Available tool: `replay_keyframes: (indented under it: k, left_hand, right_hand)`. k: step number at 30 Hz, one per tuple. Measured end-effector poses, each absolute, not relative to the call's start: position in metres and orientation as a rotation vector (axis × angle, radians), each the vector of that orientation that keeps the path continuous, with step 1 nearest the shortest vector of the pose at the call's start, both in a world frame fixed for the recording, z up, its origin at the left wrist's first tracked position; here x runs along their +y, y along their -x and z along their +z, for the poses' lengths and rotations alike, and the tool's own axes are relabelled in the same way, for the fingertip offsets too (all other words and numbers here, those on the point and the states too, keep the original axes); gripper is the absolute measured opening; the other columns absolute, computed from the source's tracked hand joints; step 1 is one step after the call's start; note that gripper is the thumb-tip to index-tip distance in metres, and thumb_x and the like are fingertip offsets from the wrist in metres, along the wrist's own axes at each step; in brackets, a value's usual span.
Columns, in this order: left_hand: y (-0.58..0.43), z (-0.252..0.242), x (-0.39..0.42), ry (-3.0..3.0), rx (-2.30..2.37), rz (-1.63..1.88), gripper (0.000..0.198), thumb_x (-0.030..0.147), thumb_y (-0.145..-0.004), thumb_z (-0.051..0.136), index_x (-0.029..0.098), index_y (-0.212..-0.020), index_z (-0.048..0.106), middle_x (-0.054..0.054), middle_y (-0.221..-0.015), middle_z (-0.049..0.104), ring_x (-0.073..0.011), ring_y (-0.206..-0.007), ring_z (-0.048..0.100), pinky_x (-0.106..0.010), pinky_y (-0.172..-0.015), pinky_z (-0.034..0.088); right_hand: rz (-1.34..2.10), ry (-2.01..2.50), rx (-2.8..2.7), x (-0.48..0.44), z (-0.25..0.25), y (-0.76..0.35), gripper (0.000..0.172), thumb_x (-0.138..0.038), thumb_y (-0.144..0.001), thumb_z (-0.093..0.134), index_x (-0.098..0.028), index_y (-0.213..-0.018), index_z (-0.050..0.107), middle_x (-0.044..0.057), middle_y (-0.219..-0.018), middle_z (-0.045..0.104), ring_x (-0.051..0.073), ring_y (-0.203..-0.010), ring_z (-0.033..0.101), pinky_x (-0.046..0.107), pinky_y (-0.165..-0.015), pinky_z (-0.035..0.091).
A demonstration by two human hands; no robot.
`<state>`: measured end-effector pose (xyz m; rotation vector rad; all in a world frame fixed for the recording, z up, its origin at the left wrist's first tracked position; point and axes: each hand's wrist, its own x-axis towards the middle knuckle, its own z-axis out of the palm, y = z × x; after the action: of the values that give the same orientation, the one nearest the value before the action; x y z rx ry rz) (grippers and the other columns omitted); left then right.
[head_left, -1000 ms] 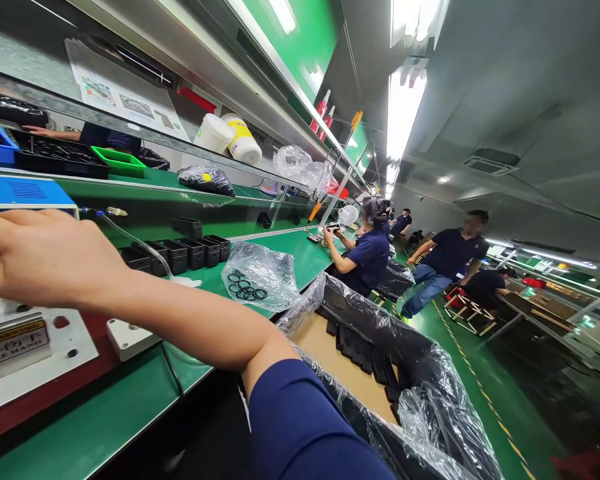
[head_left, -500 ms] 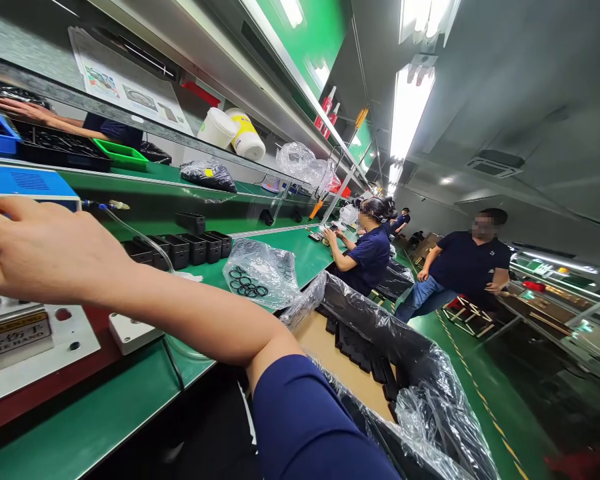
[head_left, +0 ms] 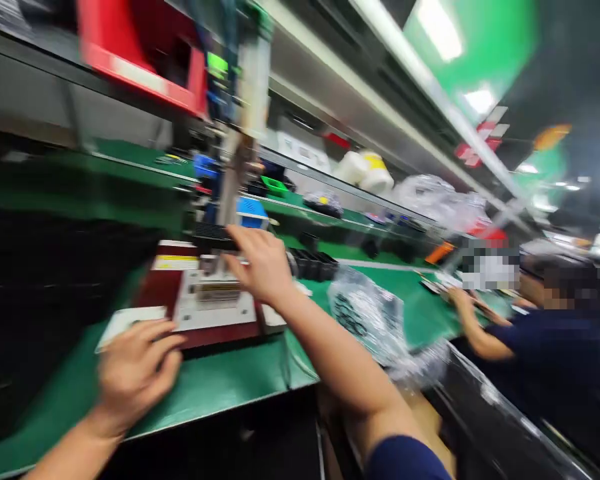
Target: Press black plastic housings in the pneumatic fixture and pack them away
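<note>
Head view: From my station I record that the camera has swung left since half a second ago; the picture is now blurred by motion.
Right hand: Its fingers, cut off by the left edge earlier, now show. The hand (head_left: 263, 263) reaches to the press, fingers extended and thumb apart, fingertips at a black slatted piece (head_left: 211, 232). I cannot tell whether it grips that piece.
Left hand: Newly in view. The left hand (head_left: 139, 367) lies over a white box (head_left: 125, 323), fingers loosely spread, thumb standing off; contact with the box is unclear to me.
Press: The metal plate (head_left: 185, 310) on its dark red base (head_left: 220, 335) now shows whole, the slatted piece above it.
Counter: The green counter (head_left: 220, 383) carries the press, the row of black bins (head_left: 313, 263) and the clear bag of rings (head_left: 365, 310), now right of centre.
Shelf: A red bin (head_left: 180, 97) has entered at upper left.
Co-worker: The seated person (head_left: 555, 360) now appears larger, at the right edge, arms over the counter.
</note>
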<state>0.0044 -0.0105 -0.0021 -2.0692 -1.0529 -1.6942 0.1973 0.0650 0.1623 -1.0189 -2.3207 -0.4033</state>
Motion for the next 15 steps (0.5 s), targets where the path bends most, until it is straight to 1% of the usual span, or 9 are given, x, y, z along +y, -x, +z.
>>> replay_keyframes:
  k: [2, 4, 7, 12, 15]
  left_hand:
    - [0.003, 0.001, -0.011, 2.013, -1.097, -1.541, 0.021, 0.010, -0.080, 0.058, 0.023, -0.094, 0.067, -0.006, -0.098, 0.067, -0.0243, -0.098, 0.062, -0.041, -0.087, 0.048]
    - [0.003, 0.004, -0.010, 1.957, -1.157, -1.526, 0.021, 0.006, -0.080, 0.055, 0.021, -0.090, 0.065, -0.006, -0.099, 0.067, -0.0236, -0.098, 0.062, -0.040, -0.086, 0.048]
    - [-0.002, 0.008, -0.012, 1.935, -1.181, -1.550, 0.020, 0.004, -0.080, 0.053, 0.020, -0.085, 0.063, -0.006, -0.098, 0.068, -0.0231, -0.099, 0.061, -0.039, -0.087, 0.047]
    - [-0.003, 0.008, -0.015, 1.949, -1.158, -1.579, 0.020, 0.003, -0.080, 0.052, 0.019, -0.086, 0.062, -0.007, -0.098, 0.067, -0.0233, -0.100, 0.060, -0.039, -0.086, 0.046]
    - [-0.002, 0.007, -0.013, 1.951, -1.161, -1.583, 0.020, 0.002, -0.080, 0.053, 0.018, -0.086, 0.062, -0.007, -0.099, 0.067, -0.0235, -0.100, 0.060, -0.039, -0.085, 0.046]
  right_hand:
    - [-0.340, 0.944, -2.220, 0.077, 0.157, -0.202, 0.048, -0.028, -0.089, 0.057, -0.018, -0.135, 0.046, 0.011, -0.135, 0.055, 0.025, -0.125, 0.049, 0.044, -0.107, 0.042]
    - [-0.278, 0.913, -2.142, 0.086, 0.153, -0.204, 0.052, -0.026, -0.087, 0.058, -0.020, -0.137, 0.044, 0.014, -0.136, 0.051, 0.027, -0.127, 0.048, 0.047, -0.105, 0.043]
    - [-0.264, 0.885, -2.108, 0.088, 0.151, -0.204, 0.053, -0.026, -0.086, 0.058, -0.023, -0.137, 0.042, 0.014, -0.137, 0.048, 0.027, -0.128, 0.048, 0.048, -0.102, 0.046]
    - [-0.304, 0.904, -2.126, 0.085, 0.153, -0.197, 0.052, -0.025, -0.085, 0.059, -0.022, -0.135, 0.045, 0.013, -0.133, 0.053, 0.028, -0.126, 0.050, 0.050, -0.102, 0.046]
    - [-0.275, 0.861, -2.139, 0.087, 0.152, -0.190, 0.048, -0.025, -0.087, 0.058, -0.021, -0.133, 0.047, 0.013, -0.132, 0.055, 0.026, -0.124, 0.052, 0.047, -0.103, 0.046]
